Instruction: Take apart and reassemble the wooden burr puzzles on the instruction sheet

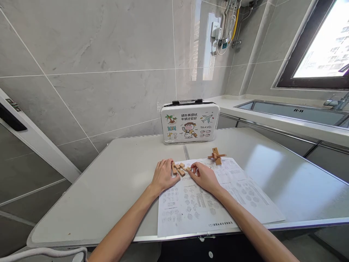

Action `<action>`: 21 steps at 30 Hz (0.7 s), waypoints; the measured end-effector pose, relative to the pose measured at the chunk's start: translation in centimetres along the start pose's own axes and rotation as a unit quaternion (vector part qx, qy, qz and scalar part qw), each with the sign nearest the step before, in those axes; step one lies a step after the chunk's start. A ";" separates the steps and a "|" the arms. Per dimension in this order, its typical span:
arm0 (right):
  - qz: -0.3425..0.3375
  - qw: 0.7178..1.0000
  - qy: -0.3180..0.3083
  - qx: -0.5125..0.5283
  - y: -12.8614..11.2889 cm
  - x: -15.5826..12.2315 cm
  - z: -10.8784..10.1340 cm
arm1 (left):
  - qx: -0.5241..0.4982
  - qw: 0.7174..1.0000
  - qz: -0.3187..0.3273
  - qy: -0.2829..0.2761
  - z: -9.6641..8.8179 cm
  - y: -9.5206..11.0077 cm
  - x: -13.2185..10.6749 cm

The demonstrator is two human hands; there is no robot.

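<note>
Several small notched wooden puzzle pieces lie close together on a printed instruction sheet (pixel 201 218). At the left of this group, my left hand (pixel 163 175) curls its fingers and thumb around an upright-looking wooden puzzle piece (pixel 174 169). Across from it, my right hand (pixel 205 177) pinches another small wooden puzzle piece (pixel 188 169) between thumb and forefinger. Between the hands rests a loose wooden block (pixel 181 173). Farther back to the right, a partly joined wooden puzzle (pixel 217 156) with crossing bars stands on the sheet's far edge.
A white case (pixel 191 125) with cartoon prints and a black handle stands at the back of the white folding table (pixel 109 196), near the tiled wall. A counter with a sink (pixel 297 111) runs along the right. A pale cable (pixel 49 251) shows at lower left.
</note>
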State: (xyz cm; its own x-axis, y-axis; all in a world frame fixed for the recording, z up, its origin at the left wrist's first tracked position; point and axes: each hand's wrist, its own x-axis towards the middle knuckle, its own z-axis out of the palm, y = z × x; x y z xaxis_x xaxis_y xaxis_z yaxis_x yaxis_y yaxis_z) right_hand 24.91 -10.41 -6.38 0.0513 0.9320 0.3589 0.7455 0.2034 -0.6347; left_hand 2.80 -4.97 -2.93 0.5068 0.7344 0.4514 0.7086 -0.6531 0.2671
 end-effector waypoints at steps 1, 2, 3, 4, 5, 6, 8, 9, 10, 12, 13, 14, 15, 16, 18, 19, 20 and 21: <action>-0.003 1.000 -0.006 0.000 -0.2 0.0 -0.1 | 0.007 1.000 -0.006 0.000 0.0 0.0 0.0; -0.007 1.000 -0.012 0.001 -0.3 -0.1 -0.2 | 0.015 1.000 -0.009 0.001 0.0 0.0 0.0; -0.011 1.000 -0.020 0.001 -0.4 -0.1 -0.3 | 0.020 1.000 -0.009 0.001 0.1 0.0 -0.1; -0.017 1.000 -0.026 0.002 -0.5 -0.1 -0.4 | 0.022 1.000 -0.008 -0.001 0.0 0.0 -0.1; -0.024 0.999 -0.032 0.003 -0.6 -0.2 -0.4 | 0.021 1.000 -0.006 -0.003 0.0 0.0 -0.2; -0.032 0.999 -0.037 0.004 -0.7 -0.2 -0.4 | 0.016 1.000 -0.002 -0.007 0.0 0.1 -0.2; -0.051 0.998 -0.041 0.005 -0.7 -0.3 -0.4 | -0.002 1.000 0.012 -0.017 -0.2 0.3 -0.3; -0.061 0.997 -0.043 0.005 -0.7 -0.3 -0.4 | -0.012 0.999 0.022 -0.024 -0.3 0.4 -0.3; -0.069 0.997 -0.044 0.006 -0.6 -0.3 -0.3 | -0.025 0.999 0.035 -0.033 -0.4 0.6 -0.4; -0.081 0.996 -0.045 0.006 -0.6 -0.4 -0.2 | -0.048 0.995 0.067 -0.058 -0.8 0.9 -0.4; -0.084 0.995 -0.046 0.006 -0.6 -0.3 -0.2 | -0.057 0.992 0.082 -0.072 -0.9 1.0 -0.4; -0.085 0.995 -0.046 0.006 -0.6 -0.3 -0.2 | -0.063 0.990 0.094 -0.085 -1.0 1.1 -0.4; -0.085 0.995 -0.046 0.005 -0.5 -0.3 -0.2 | -0.064 0.988 0.102 -0.094 -1.1 1.2 -0.3; -0.085 0.995 -0.046 0.004 -0.5 -0.3 -0.2 | -0.062 0.987 0.106 -0.100 -1.2 1.2 -0.3; -0.084 0.995 -0.049 0.004 -0.5 -0.3 -0.2 | -0.048 0.988 0.105 -0.100 -1.0 1.1 -0.2; -0.085 0.995 -0.049 0.004 -0.5 -0.3 -0.3 | -0.040 0.989 0.102 -0.095 -0.8 0.9 -0.1; -0.085 0.995 -0.049 0.004 -0.6 -0.3 -0.3 | -0.032 0.991 0.095 -0.087 -0.7 0.7 -0.1; -0.085 0.995 -0.049 0.005 -0.6 -0.3 -0.4 | -0.023 0.993 0.085 -0.075 -0.4 0.4 0.0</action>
State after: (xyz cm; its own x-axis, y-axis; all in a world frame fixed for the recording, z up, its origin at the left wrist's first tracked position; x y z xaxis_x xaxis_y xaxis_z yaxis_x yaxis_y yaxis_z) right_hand 24.71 -10.91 -5.86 -0.1410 0.9081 0.3942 0.7316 0.3638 -0.5765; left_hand 2.85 -5.30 -2.46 0.6867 0.6301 0.3625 0.5854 -0.7750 0.2382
